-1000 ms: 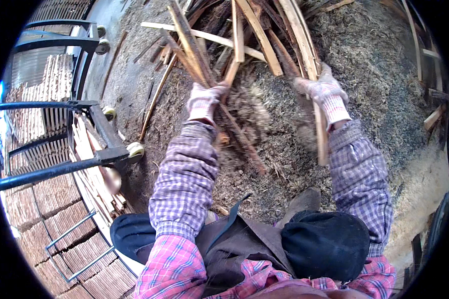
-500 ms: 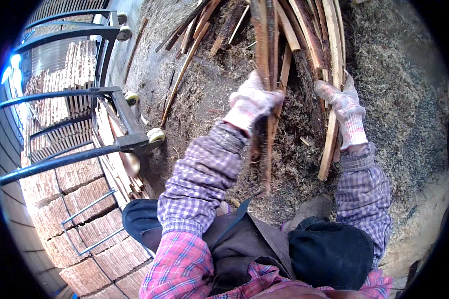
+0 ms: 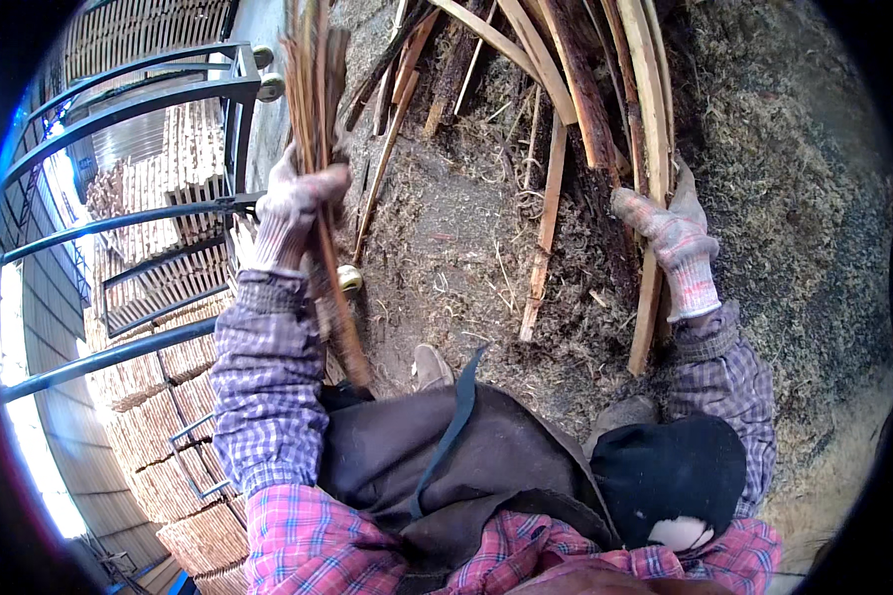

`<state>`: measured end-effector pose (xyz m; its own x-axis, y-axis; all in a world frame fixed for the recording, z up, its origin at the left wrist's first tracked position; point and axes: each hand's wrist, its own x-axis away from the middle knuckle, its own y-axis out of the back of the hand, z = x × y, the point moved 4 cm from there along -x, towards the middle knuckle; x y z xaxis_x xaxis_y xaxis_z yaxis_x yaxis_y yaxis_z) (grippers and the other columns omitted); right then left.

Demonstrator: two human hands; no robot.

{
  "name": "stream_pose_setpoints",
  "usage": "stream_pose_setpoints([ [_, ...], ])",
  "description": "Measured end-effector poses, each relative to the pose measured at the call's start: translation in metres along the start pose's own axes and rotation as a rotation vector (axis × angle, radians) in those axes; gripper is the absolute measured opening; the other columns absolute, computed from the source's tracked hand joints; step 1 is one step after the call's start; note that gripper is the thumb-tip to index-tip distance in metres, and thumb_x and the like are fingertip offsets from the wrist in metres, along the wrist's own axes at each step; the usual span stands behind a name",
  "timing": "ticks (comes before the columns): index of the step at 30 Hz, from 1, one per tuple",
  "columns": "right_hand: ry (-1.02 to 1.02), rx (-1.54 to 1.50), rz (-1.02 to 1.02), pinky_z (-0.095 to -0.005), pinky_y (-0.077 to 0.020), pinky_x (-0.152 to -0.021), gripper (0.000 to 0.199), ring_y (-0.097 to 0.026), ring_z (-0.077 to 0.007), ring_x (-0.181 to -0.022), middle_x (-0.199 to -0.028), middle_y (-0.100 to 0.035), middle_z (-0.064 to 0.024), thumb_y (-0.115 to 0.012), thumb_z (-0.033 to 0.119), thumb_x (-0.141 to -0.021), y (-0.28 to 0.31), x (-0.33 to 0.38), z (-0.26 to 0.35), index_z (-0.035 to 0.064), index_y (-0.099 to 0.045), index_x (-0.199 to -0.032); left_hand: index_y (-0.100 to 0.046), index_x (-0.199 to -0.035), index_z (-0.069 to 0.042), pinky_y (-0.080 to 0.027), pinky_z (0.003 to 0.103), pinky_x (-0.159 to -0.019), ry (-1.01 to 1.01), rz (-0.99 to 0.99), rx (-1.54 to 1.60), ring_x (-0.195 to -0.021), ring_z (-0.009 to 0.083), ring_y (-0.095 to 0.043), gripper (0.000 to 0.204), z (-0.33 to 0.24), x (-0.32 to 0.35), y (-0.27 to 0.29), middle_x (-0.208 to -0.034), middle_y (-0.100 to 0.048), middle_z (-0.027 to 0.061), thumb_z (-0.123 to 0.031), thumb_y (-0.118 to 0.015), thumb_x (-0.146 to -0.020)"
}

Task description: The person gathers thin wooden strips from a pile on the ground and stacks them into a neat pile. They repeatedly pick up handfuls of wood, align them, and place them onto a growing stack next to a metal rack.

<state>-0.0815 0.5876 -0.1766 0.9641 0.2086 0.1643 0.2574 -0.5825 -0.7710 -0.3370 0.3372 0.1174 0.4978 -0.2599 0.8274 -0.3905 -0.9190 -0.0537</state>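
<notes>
Both my hands wear pale knit work gloves. At the left, next to the metal rack, my left hand (image 3: pixel 298 203) is wrapped round a bundle of thin wood strips (image 3: pixel 313 89), held lengthwise and blurred by motion. My right hand (image 3: pixel 673 226) grips a long pale wood strip (image 3: pixel 648 307) at the right side of the pile, fingers closed around it. Ahead of me lies a loose heap of rough wood strips (image 3: pixel 585 109), some with dark bark. One narrow strip (image 3: pixel 546 238) points toward me between my hands.
A dark metal rack (image 3: pixel 149 84) with small wheels (image 3: pixel 270 87) stands on the left. Beyond it are stacks of bundled wood slats (image 3: pixel 174 436). Shavings and bark debris (image 3: pixel 764 178) cover the ground. A brown apron (image 3: pixel 407 446) lies over my lap, beside my dark-covered knee (image 3: pixel 665 476).
My left hand has swung left with the bundle of wood strips, from over the pile to beside the rack. My right hand stays on its strip, slightly lower.
</notes>
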Motion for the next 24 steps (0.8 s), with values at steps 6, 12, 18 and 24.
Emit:
stream_pose_setpoints([
  [6, 0.452, 1.621, -0.632, -0.0290, -0.0440, -0.085, 0.088, -0.053, -0.0183, -0.096, -0.109, -0.053, -0.0157, -0.078, 0.027, -0.067, -0.106, 0.023, -0.035, -0.0034, -0.024, -0.129, -0.034, -0.124, 0.002, -0.040, 0.034, -0.083, -0.331, -0.202, -0.958, -0.100, 0.0290, -0.048, 0.081, 0.053, -0.070, -0.177, -0.114, -0.044, 0.0222, -0.053, -0.061, -0.071],
  [12, 0.475, 1.461, -0.594, -0.0288, -0.0478, -0.077, 0.078, -0.058, -0.0196, -0.085, -0.101, -0.057, -0.0122, -0.076, 0.017, -0.070, -0.096, 0.012, -0.029, 0.0007, -0.027, -0.128, -0.035, -0.127, 0.007, -0.051, 0.025, -0.061, -0.282, 0.044, -1.573, -0.070, 0.0167, -0.063, 0.086, 0.060, -0.085, -0.187, -0.085, -0.064, 0.0125, -0.060, -0.055, -0.076],
  [18, 0.137, 2.298, -1.184, -0.0303, -0.0454, -0.083, 0.090, -0.058, -0.0223, -0.094, -0.106, -0.059, -0.0157, -0.076, 0.037, -0.067, -0.139, 0.020, -0.029, 0.0012, -0.024, -0.131, -0.055, -0.107, -0.005, -0.052, 0.037, -0.067, -0.094, -0.124, -1.946, -0.073, 0.0202, -0.062, 0.057, 0.008, -0.061, 0.013, -0.080, -0.062, 0.0095, -0.054, -0.056, -0.078],
  [24, -0.039, 2.255, -1.086, -0.0343, -0.0445, -0.084, 0.081, -0.056, -0.0245, -0.093, -0.107, -0.056, -0.0189, -0.068, 0.036, -0.072, -0.134, -0.005, -0.057, 0.0031, -0.024, -0.133, -0.048, -0.115, -0.012, -0.045, 0.042, -0.084, -0.071, -0.737, -1.664, -0.103, 0.0329, -0.050, 0.053, 0.077, -0.071, 0.184, -0.110, -0.050, 0.0180, -0.044, -0.062, -0.076],
])
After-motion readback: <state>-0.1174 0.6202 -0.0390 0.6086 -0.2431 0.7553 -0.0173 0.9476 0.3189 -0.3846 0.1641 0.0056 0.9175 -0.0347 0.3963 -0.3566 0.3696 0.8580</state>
